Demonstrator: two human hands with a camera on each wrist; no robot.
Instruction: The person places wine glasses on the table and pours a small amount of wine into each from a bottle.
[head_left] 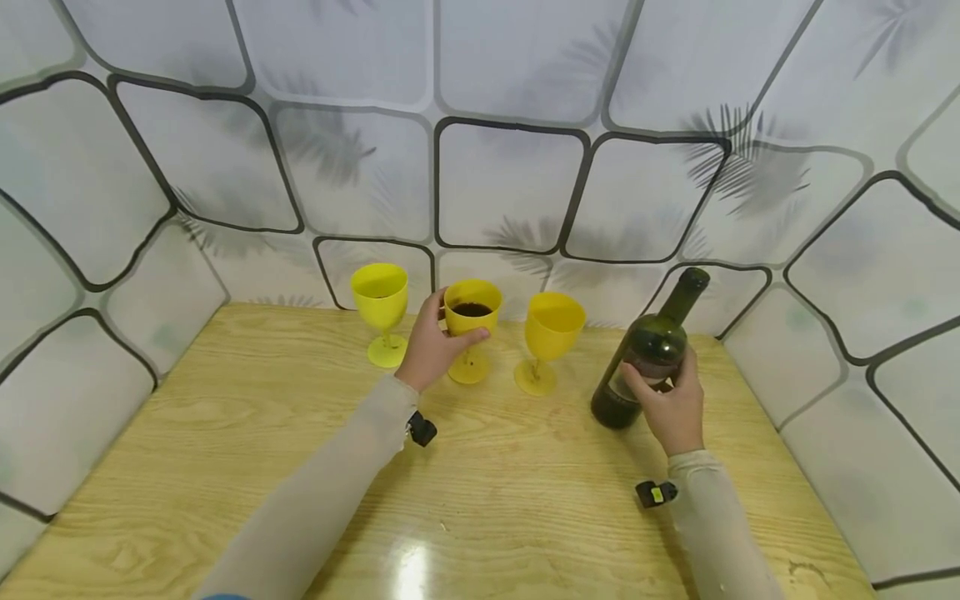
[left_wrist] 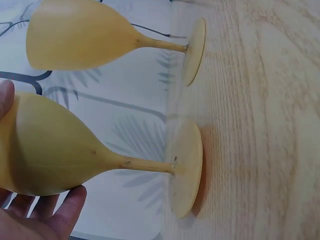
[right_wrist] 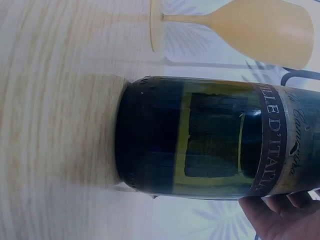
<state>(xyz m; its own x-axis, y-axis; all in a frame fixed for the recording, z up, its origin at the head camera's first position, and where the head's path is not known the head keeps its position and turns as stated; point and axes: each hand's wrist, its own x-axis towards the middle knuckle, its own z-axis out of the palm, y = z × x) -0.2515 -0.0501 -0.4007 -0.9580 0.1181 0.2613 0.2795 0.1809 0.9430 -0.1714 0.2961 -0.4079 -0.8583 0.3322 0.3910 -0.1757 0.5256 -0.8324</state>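
My left hand [head_left: 441,342] grips the middle yellow goblet [head_left: 471,325] round its bowl, thumb on the near side and fingers behind. Dark liquid shows inside that goblet, and in the left wrist view its round foot [left_wrist: 187,170] is at the wooden tabletop. On the right, my right hand [head_left: 671,404] holds a dark green wine bottle [head_left: 658,342] around its labelled body, with the neck up and no cork or cap visible. Dark liquid fills the lower part of the bottle [right_wrist: 150,135], whose base is right at the table surface in the right wrist view.
A brighter yellow goblet [head_left: 380,300] with some dark contents stands left of my left hand. Between the held goblet and the bottle is another yellow goblet [head_left: 553,329]. Patterned walls [head_left: 510,187] border the wooden table [head_left: 510,500] at the back and both sides.
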